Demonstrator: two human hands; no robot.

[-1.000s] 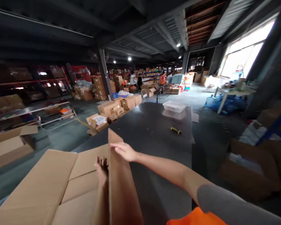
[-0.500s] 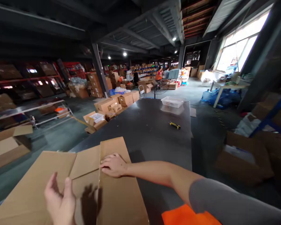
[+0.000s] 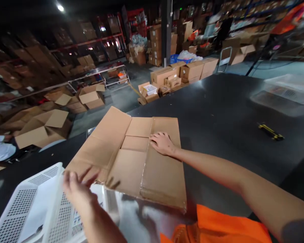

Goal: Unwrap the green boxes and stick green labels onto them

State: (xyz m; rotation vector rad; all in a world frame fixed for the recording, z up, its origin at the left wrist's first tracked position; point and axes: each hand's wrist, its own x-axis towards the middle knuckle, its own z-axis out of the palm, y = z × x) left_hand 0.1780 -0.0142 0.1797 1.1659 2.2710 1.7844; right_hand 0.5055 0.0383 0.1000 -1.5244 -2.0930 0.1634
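A brown cardboard box (image 3: pixel 129 165) lies on the dark table with its flaps spread and its middle panels showing. My right hand (image 3: pixel 162 143) rests on the right flap, its fingers bent over the flap's inner edge. Near the lower corner of the left flap is my left hand (image 3: pixel 79 190), fingers apart and thumb raised, nothing held in it. Whether its fingertips touch the cardboard I cannot tell.
White perforated plastic baskets (image 3: pixel 22 202) stand at the lower left, papers inside. A yellow-and-black utility knife (image 3: pixel 271 131) lies on the table (image 3: pixel 218 111) at right, near a clear plastic bin (image 3: pixel 288 87). Open cartons (image 3: pixel 44 130) stand beyond the left edge.
The view has swung left and down, bringing the baskets into sight. My right hand stays on the right flap. My left hand is now by the left flap's lower corner, fingers spread.
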